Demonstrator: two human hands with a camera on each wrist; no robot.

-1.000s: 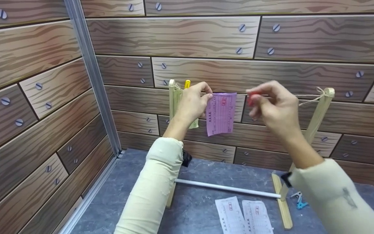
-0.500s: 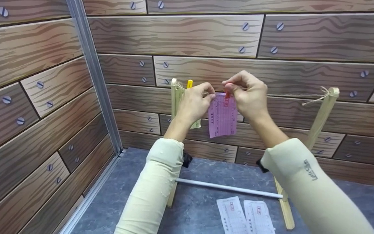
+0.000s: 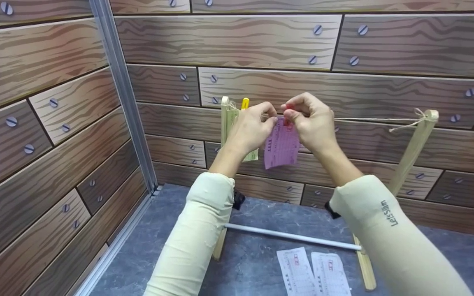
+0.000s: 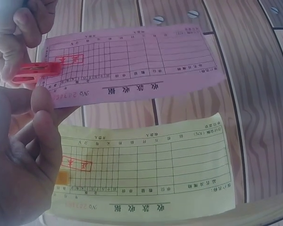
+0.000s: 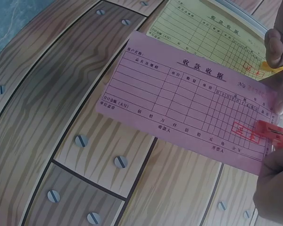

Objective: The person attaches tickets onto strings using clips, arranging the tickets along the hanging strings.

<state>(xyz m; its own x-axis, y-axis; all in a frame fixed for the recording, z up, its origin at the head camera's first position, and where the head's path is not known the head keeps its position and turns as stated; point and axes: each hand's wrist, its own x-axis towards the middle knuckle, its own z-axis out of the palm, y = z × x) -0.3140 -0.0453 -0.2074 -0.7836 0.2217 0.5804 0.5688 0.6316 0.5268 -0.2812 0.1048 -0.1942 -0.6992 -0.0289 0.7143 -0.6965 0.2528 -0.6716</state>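
A pink receipt slip (image 3: 281, 146) hangs at the string (image 3: 377, 119) stretched between two wooden posts. My left hand (image 3: 250, 130) pinches its top edge near the left corner. With thumb and fingers my right hand (image 3: 313, 123) grips a red clothespin (image 4: 37, 71), whose jaws reach over the slip's top edge beside the red stamp. To the left, a yellow-green receipt slip (image 4: 146, 169) hangs from the same string under a yellow clothespin (image 3: 245, 103). In the head view my left hand partly hides that slip.
Two white receipt slips (image 3: 296, 271) lie on the grey tabletop (image 3: 253, 255). A white rod (image 3: 290, 236) joins the feet of the posts. The right post (image 3: 414, 152) leans beyond my right forearm. A wood-patterned wall (image 3: 261, 45) stands behind.
My right hand has moved left with the red clothespin, from beside the pink slip onto its top edge. My left hand keeps its pinch at the top left.
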